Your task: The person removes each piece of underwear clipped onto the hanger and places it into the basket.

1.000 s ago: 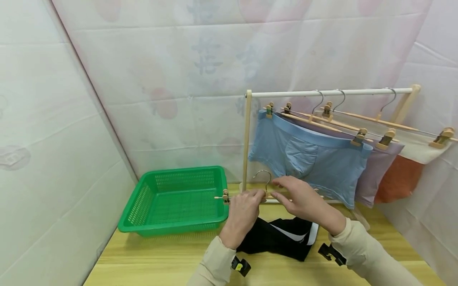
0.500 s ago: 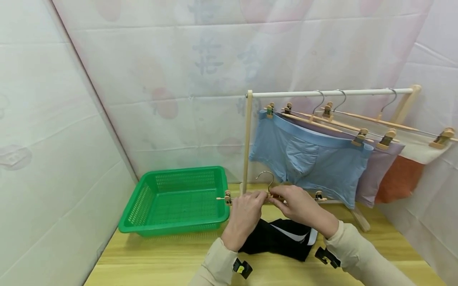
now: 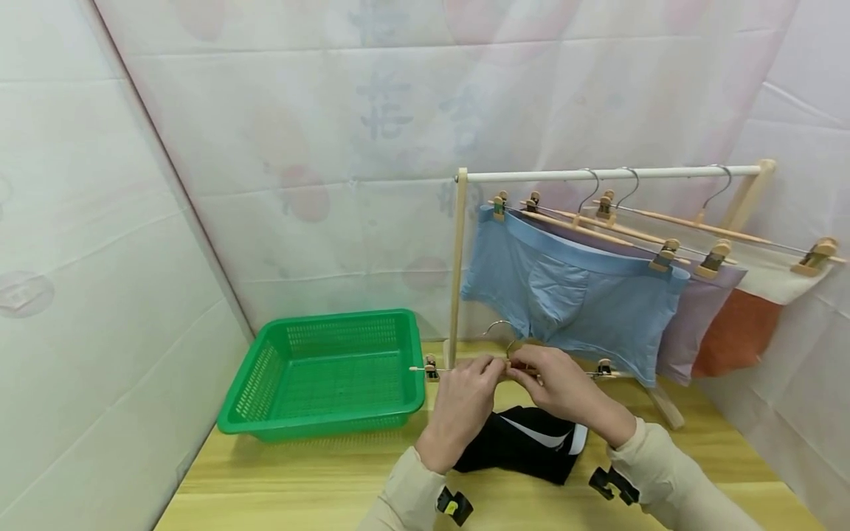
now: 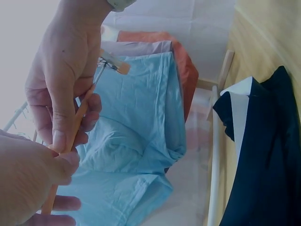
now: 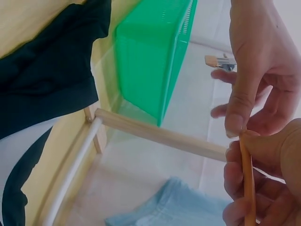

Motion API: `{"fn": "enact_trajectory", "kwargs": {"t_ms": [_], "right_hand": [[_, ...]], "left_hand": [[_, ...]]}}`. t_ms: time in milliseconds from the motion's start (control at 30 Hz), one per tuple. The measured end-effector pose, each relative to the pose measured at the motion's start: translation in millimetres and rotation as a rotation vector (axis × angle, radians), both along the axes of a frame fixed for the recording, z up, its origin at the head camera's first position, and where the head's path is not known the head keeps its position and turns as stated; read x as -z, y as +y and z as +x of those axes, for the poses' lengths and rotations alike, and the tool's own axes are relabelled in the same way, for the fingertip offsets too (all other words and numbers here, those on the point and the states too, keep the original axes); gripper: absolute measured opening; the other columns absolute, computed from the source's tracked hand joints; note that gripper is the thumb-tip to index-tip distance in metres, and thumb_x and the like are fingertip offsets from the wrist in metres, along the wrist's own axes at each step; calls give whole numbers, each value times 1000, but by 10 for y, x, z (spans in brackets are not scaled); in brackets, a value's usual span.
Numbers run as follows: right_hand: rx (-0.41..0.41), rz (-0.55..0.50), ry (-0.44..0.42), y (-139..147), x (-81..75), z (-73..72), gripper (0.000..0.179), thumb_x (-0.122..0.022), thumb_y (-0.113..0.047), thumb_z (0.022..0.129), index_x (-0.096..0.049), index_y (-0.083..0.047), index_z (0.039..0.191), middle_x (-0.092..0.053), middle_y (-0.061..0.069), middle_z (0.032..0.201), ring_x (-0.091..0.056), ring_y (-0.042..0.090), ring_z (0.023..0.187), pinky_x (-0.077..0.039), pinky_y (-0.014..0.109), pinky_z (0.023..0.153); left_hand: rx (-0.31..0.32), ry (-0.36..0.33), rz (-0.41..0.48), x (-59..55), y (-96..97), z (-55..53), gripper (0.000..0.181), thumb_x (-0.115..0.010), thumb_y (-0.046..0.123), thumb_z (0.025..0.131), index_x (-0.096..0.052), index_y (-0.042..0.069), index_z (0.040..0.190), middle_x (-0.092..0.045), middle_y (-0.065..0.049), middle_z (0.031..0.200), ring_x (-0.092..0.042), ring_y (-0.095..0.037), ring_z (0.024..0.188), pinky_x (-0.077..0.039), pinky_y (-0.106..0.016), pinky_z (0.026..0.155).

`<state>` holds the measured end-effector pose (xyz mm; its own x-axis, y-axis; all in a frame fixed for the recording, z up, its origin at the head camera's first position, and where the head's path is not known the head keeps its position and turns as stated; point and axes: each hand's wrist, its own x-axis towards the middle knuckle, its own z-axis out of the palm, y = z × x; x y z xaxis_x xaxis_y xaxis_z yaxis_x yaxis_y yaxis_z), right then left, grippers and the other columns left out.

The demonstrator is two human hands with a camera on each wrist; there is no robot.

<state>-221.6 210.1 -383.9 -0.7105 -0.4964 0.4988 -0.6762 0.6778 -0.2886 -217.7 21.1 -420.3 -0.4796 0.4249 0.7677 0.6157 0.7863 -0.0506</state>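
My two hands hold a clip hanger level in front of the drying rack. The left hand pinches its wooden bar near the middle, and the right hand grips the bar just beside it, by the hook's base. Above the fingers rises the metal hook, partly covered by the right hand. A clip shows at each end, the left clip by the basket and the right clip past the right hand. Black briefs with a white band lie folded on the table below the hands.
A green basket stands on the table at left. From the rack's white rail hang blue boxer briefs, a lilac pair and a white-and-rust garment, each on a clip hanger. Printed cloth walls enclose the table.
The right hand, earlier apart with fingers spread near the hook, now grips the bar beside the left. Both hands and the hanger have shifted slightly right, and the hook sits a little lower.
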Motion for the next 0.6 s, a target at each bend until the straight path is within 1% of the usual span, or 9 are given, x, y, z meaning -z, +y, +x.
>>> {"fn": "enact_trajectory", "kwargs": {"t_ms": [100,200,267,333,367,433,500,600], "right_hand": [[27,1,9,36,-38,9,12,-74,-7,91,-70,-18,87,-63,-10,76,-48,-6,64,-44,19,57],[61,10,11,89,-61,12,12,-74,-8,91,-69,-18,86,-63,-10,77,-48,-6,63,-43,19,56],[81,13,10,127,-72,13,9,-73,-9,92,-70,-17,88,-64,-9,78,-48,-6,62,-42,20,56],[101,14,5,169,-86,20,7,-73,-10,93,-72,-16,89,-66,-7,79,-47,-6,61,-41,20,55],[108,12,0,191,-95,24,6,-72,-11,94,-72,-15,89,-67,-7,80,-47,-6,61,-41,20,55],[132,11,-3,238,-118,32,5,-72,-12,94,-73,-14,90,-68,-5,81,-47,-6,61,-41,20,55],[156,8,6,293,-151,49,4,-73,-12,93,-72,-14,90,-69,-4,82,-48,-5,62,-41,20,55],[185,-1,10,373,-209,72,3,-73,-11,93,-72,-13,91,-68,-4,82,-48,-4,62,-40,20,54]], "left_hand": [[17,27,8,-20,5,9,10,-71,19,96,-71,22,105,-72,6,105,-70,-9,84,-57,-22,60],[54,83,-1,-14,14,5,16,-73,13,92,-71,22,105,-70,4,108,-68,-12,95,-58,-23,73],[87,118,-14,-1,21,4,16,-72,11,91,-70,22,103,-69,4,106,-65,-12,96,-57,-23,78],[121,133,-38,22,33,8,15,-71,10,91,-70,21,101,-68,4,100,-64,-11,93,-55,-23,81],[133,124,-53,42,37,16,13,-70,11,92,-70,21,100,-67,5,98,-64,-11,91,-55,-22,80],[153,81,-86,84,51,35,11,-71,14,92,-70,21,99,-65,6,95,-64,-9,87,-54,-21,77],[166,18,-127,129,70,55,11,-73,17,92,-70,22,101,-64,7,94,-64,-8,83,-54,-18,73],[174,-86,-180,198,99,79,18,-77,22,90,-69,23,106,-61,8,93,-61,-5,74,-51,-15,66]]}}
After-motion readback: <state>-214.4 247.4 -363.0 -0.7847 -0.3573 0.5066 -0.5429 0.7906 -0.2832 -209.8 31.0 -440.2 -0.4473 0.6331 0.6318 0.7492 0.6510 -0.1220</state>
